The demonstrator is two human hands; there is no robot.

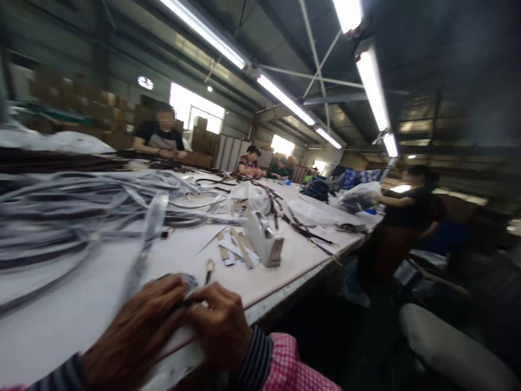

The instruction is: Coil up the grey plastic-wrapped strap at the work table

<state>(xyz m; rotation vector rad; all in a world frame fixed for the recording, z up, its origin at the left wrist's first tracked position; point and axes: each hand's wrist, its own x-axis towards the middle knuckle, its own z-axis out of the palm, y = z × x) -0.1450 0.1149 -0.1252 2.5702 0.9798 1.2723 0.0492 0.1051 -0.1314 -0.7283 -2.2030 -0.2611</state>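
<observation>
Close in front of me, at the table's near edge, both hands meet over a dark belt (189, 282), which is mostly hidden and partly blurred. My left hand (140, 317) lies over it with fingers bent and pressed down. Beside it my right hand (222, 320) is closed, thumb and fingers pinching the belt. A metal buckle (209, 267) shows just beyond my right fingers; whether it belongs to the held belt I cannot tell. Left of the hands, a clear plastic sleeve (152, 222) lies lengthwise, smeared by motion.
A tape dispenser (265, 239) stands by cut card strips (238, 247). Many grey straps (81, 206) pile up on the left. Dark brown belts (291, 217) lie across the white table (240, 285). Co-workers sit or stand around it, one person (407, 201) at the right edge.
</observation>
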